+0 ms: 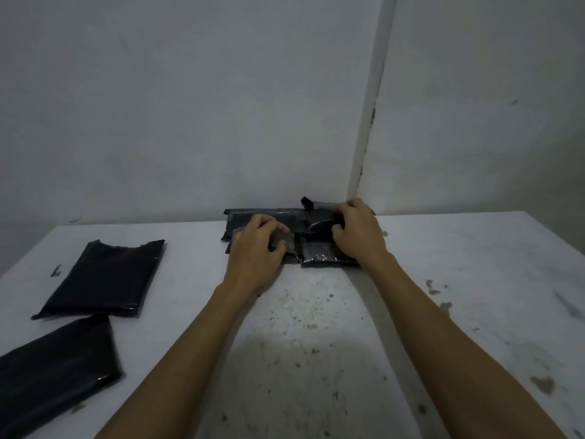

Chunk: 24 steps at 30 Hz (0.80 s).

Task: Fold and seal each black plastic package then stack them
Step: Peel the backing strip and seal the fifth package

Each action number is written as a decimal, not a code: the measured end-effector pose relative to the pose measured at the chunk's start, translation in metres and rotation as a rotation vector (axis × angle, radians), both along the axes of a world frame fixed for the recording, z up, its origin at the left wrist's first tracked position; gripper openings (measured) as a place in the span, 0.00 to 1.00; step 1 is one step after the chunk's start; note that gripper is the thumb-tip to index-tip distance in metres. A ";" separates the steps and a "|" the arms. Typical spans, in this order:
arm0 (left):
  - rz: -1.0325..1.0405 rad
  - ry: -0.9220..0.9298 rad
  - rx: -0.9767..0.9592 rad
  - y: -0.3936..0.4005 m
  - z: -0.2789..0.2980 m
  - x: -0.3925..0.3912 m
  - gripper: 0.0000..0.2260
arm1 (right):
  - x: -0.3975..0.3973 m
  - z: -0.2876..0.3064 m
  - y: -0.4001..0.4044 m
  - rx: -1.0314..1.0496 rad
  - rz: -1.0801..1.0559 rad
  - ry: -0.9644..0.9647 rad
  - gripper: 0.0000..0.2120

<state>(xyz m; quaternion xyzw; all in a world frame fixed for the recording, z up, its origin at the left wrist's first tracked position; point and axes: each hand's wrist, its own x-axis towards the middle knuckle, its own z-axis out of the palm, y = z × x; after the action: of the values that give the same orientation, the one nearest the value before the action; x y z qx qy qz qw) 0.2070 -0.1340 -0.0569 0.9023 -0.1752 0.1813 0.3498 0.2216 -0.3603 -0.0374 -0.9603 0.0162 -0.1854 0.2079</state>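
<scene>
Altogether two hands (304,242) grip one package (319,248); two packages (104,277) lie apart.

The single head-worn view looks forward and down from the person's own position, along both bare forearms toward the far edge of a white table (316,343). Its wide angle bends the table's edges and takes in much of the grey wall (190,106) behind, including a wall corner (370,122) right of centre. The near table surface sits close below the lens; the far edge lies about mid-frame.
</scene>
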 end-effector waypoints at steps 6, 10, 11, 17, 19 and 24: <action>0.042 0.058 -0.100 0.046 0.017 -0.025 0.05 | -0.027 0.023 0.050 0.159 0.143 -0.030 0.08; 0.127 0.109 -0.173 0.113 0.019 -0.052 0.07 | -0.042 0.024 0.121 0.249 0.284 -0.006 0.07; 0.167 0.114 -0.180 0.133 0.017 -0.057 0.07 | -0.044 0.022 0.142 0.257 0.316 0.010 0.07; 0.367 0.140 -0.220 0.236 0.010 -0.085 0.06 | -0.045 -0.001 0.260 0.364 0.432 0.225 0.04; 0.422 0.139 -0.239 0.258 0.011 -0.089 0.05 | -0.040 -0.005 0.290 0.417 0.382 0.284 0.10; 0.451 0.157 -0.312 0.285 0.006 -0.094 0.06 | -0.034 -0.012 0.339 0.360 0.292 0.489 0.35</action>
<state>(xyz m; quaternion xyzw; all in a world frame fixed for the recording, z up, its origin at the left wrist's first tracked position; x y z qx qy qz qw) 0.1130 0.1512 -0.0509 0.8650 0.0876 0.2090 0.4476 0.1879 -0.0217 -0.0490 -0.9164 -0.0395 0.0880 0.3886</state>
